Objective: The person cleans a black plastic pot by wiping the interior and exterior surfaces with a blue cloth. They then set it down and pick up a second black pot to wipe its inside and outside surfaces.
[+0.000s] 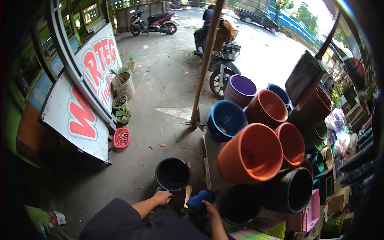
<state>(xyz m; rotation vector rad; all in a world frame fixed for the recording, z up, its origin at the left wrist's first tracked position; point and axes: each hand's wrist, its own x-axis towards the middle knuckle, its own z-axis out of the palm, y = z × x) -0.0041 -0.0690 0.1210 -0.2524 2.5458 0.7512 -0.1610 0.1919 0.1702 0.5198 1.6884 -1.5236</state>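
A round black bucket (173,174) with a wide mouth faces up in front of me, low over the concrete ground. My left hand (163,197) is closed on its near rim. Bunched in my right hand (209,209) is a blue cloth (199,200), held to the right of the bucket and apart from its mouth. The thumb shows on the cloth, while the other fingers are partly hidden. Close to my right hand stands another black bucket (240,205).
Stacked buckets stand at right: orange (251,154), blue (227,120), purple (241,90) and black (290,191). A bamboo pole (205,68) rises ahead. At left are a signboard (82,116), potted plants (123,114) and a red basket (121,138). A person sits on a motorbike (222,64).
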